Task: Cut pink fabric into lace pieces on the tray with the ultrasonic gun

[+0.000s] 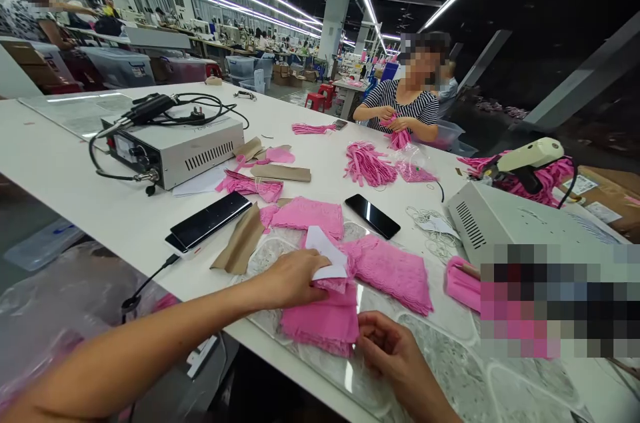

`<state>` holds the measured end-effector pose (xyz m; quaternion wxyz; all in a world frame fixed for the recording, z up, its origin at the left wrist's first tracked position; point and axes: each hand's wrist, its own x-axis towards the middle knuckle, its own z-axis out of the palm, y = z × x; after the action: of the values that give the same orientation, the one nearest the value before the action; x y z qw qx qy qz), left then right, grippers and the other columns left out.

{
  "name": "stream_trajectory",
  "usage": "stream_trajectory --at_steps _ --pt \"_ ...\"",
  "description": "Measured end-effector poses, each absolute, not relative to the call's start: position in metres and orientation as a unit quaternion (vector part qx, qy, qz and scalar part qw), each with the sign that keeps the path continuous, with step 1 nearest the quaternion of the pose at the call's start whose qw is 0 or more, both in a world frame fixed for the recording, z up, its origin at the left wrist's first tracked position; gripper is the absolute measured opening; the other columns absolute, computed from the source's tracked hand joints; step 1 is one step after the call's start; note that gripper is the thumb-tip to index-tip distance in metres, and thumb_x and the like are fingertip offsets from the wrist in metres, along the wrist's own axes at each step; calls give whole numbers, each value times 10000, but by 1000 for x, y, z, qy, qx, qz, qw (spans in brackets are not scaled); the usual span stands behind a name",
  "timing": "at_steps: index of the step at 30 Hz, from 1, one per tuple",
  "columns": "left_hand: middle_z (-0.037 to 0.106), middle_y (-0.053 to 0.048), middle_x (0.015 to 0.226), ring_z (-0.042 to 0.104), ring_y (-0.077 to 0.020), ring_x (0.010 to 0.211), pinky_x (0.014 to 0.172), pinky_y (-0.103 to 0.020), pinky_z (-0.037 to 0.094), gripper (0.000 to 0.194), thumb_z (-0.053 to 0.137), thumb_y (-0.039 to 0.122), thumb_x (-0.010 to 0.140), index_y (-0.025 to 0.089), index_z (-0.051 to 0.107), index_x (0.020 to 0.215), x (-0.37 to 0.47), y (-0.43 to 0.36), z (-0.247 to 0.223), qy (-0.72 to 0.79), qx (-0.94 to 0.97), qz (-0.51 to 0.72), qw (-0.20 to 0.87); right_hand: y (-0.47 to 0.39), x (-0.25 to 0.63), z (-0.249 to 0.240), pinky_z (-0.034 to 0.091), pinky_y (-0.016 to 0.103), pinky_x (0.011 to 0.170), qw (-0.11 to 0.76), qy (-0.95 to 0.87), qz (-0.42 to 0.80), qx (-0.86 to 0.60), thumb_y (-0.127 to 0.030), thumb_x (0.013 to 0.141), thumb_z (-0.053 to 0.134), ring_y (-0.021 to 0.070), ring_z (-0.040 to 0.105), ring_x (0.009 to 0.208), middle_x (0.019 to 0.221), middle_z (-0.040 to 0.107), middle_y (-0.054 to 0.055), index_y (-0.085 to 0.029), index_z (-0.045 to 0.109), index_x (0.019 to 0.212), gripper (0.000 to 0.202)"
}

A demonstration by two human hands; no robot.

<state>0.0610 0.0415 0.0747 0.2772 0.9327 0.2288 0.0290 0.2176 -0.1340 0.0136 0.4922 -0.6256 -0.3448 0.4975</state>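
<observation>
My left hand (287,279) is closed on a folded piece of white paper (325,249), with a bit of pink fabric under its fingers. Below it lies a stack of pink fabric pieces (320,323) with frayed, lacy edges. At the right edge of that stack, my right hand (395,349) has its thumb and curled fingers closed on the fabric's side. Another pink lace stack (393,269) rests to the right, and a further pink stack (310,216) sits just behind. All lie on a clear, stone-patterned mat (440,356).
A black phone (373,215) lies behind the stacks; another phone (210,219) lies left, by brown card (240,239). Grey machine boxes stand left (195,149) and right (530,229). Across the table, a person in stripes (405,103) handles pink strips, near a pink strip pile (370,164).
</observation>
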Motion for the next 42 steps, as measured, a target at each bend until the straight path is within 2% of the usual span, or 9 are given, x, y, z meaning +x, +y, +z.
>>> stream_trajectory --at_steps 10,20,24,27,30,33,37,39,42 --pt "611 -24 861 607 -221 830 691 -267 412 119 689 254 768 191 611 832 60 39 80 228 931 28 284 -138 225 6 305 210 445 476 -344 512 -627 -573 680 729 71 338 470 570 471 -42 -162 658 775 428" --pt "617 -31 876 616 -234 861 730 -284 435 128 685 270 769 203 641 870 60 40 77 228 931 32 283 -136 224 17 310 210 458 461 -349 531 -619 -567 684 730 70 361 487 583 485 -39 -164 638 739 417" --pt "627 -74 1062 606 -267 963 819 -321 450 424 754 339 736 258 654 1140 45 33 94 158 942 18 296 -133 233 20 371 233 483 444 -334 536 -636 -637 703 680 96 425 484 540 501 -32 -158 671 844 500" --pt "583 -82 1257 552 -287 1133 975 -347 400 588 771 438 725 288 595 1265 27 32 103 105 927 33 360 -125 241 22 415 252 481 465 -286 515 -661 -716 638 676 127 505 531 667 626 38 -139 685 929 647" --pt "601 -64 1241 562 -236 1105 958 -318 415 387 585 433 867 235 615 1198 17 38 94 238 871 113 415 -112 246 23 424 257 458 477 -264 512 -664 -737 589 689 151 557 579 831 677 97 -131 685 955 707" --pt "660 -64 1039 598 -205 933 784 -292 468 329 408 375 924 163 631 1039 19 47 71 397 803 146 420 -98 244 25 386 243 443 455 -296 511 -667 -715 679 630 142 543 536 712 643 52 -153 674 815 580" --pt "642 -13 780 601 -195 765 668 -273 455 230 567 375 807 156 635 823 29 45 49 412 798 108 427 -82 237 27 360 263 452 387 -342 516 -683 -718 766 518 141 491 457 530 553 15 -182 566 583 569" --pt "636 -28 810 600 -225 787 691 -302 463 261 665 398 718 157 621 808 32 38 48 413 798 104 426 -77 234 28 407 285 491 377 -340 520 -687 -719 759 525 164 530 499 566 588 25 -185 579 612 557" --pt "631 -88 1002 588 -296 940 817 -386 468 374 727 386 663 155 621 938 33 25 51 412 792 118 435 -77 227 31 504 338 651 388 -348 511 -684 -647 711 638 229 639 700 739 684 59 -177 646 755 472"
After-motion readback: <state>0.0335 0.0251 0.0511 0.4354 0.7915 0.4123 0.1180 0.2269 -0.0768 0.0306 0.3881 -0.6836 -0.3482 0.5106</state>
